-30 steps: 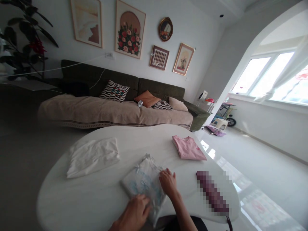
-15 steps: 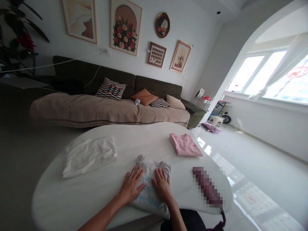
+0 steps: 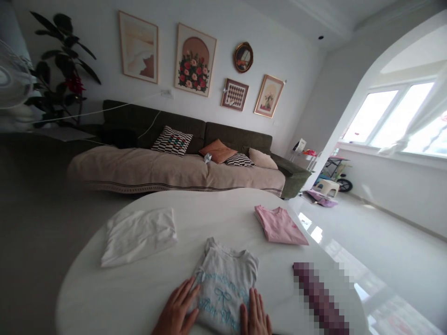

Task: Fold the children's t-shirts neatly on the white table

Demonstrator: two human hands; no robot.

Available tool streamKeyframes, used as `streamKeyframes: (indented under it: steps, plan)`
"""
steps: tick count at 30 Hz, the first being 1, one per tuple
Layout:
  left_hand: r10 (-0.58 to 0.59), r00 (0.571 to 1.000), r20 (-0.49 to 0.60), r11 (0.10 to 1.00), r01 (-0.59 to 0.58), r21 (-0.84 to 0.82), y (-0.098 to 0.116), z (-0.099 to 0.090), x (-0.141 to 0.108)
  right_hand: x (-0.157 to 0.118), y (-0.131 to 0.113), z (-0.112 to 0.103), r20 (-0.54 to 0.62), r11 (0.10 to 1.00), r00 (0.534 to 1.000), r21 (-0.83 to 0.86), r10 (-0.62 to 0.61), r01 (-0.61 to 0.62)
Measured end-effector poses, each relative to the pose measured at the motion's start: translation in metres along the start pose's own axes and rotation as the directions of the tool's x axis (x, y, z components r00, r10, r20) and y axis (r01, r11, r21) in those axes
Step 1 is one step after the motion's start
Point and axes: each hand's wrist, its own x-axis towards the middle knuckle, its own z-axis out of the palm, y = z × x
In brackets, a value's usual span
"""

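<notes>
A grey T-shirt (image 3: 228,265) with blue lettering and a bow print lies folded at the near side of the white table (image 3: 146,293). My left hand (image 3: 178,307) rests flat along its left edge, fingers stretched out. On the opposite edge lies my right hand (image 3: 256,316), also with straight fingers, touching the cloth. Both hands are cut off by the bottom of the view. To the right sits a folded pink T-shirt (image 3: 282,227). A folded white garment (image 3: 139,236) lies flat at the left.
A pixelated dark purple object (image 3: 319,295) is on the table's right side. Behind the table stands a green sofa (image 3: 237,135) with a beige cover (image 3: 174,170) and several cushions. A plant (image 3: 63,70) is at the far left, a small white stool (image 3: 327,187) at the right.
Both hands have slid down the grey T-shirt toward me and out to its side edges, uncovering its print. The view has tilted up and turned slightly left.
</notes>
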Motion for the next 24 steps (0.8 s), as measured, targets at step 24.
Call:
streamKeyframes:
  steps: [24]
  plan:
    - [-0.370,0.845,0.387,0.591,0.535,-0.603,0.023,-0.031,0.047,0.060,-0.023,-0.083,0.271,0.957,0.961,0.289,-0.061,-0.020]
